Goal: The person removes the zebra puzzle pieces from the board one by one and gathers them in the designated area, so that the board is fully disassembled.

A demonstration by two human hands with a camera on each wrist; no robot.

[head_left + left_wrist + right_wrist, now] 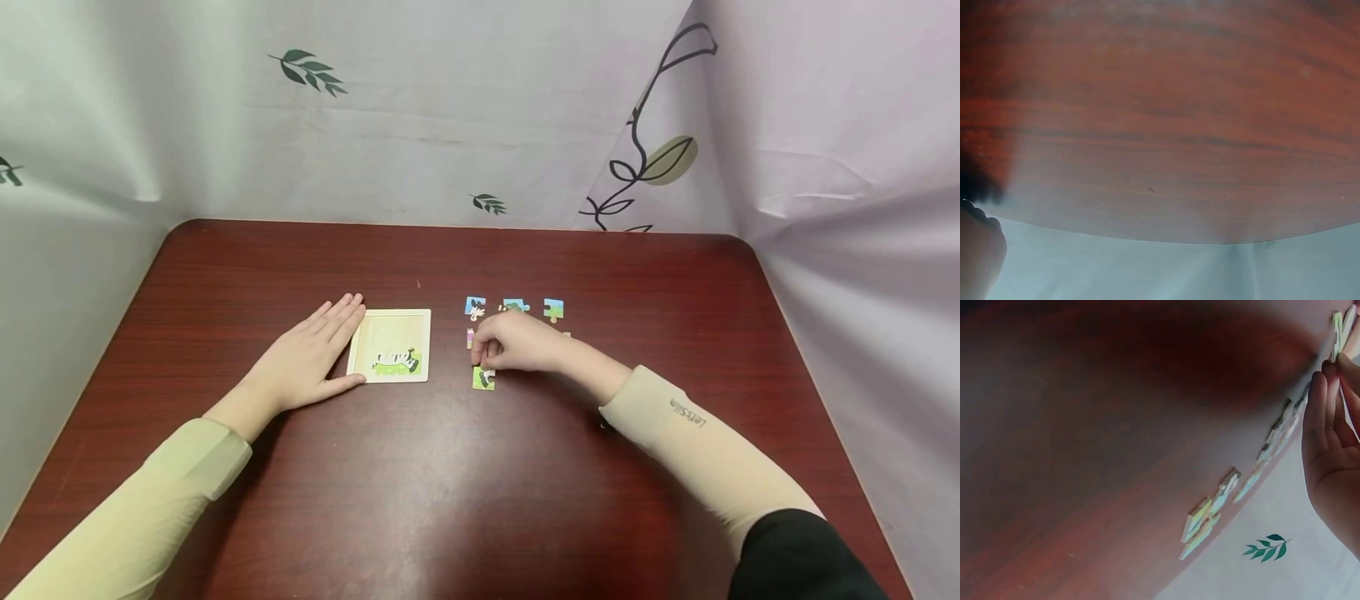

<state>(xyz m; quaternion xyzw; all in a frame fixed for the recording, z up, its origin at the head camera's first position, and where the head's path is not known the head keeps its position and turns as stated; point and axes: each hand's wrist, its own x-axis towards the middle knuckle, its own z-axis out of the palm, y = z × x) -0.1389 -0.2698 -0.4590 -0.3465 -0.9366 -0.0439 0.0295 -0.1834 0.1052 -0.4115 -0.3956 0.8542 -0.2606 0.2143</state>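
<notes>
A square wooden puzzle tray (388, 313) lies on the table, with zebra-striped and green pieces (397, 364) fitted along its lower part. My left hand (303, 358) rests along the tray's left side, fingers straight, with the thumb at the lower left corner. To the right of the tray, my right hand (517, 340) has thumb and fingers curled together at a green puzzle piece (483, 379) with black and white on it. The right wrist view shows the fingertips meeting a piece's edge, so it appears pinched. The right hand partly covers other pieces behind it.
Loose puzzle pieces lie in rows beyond the right hand, among them a blue one with stripes (475, 307), a blue-green one (515, 305) and another at the right (553, 309). A pale leaf-patterned curtain (420, 125) borders the dark red table (420, 500).
</notes>
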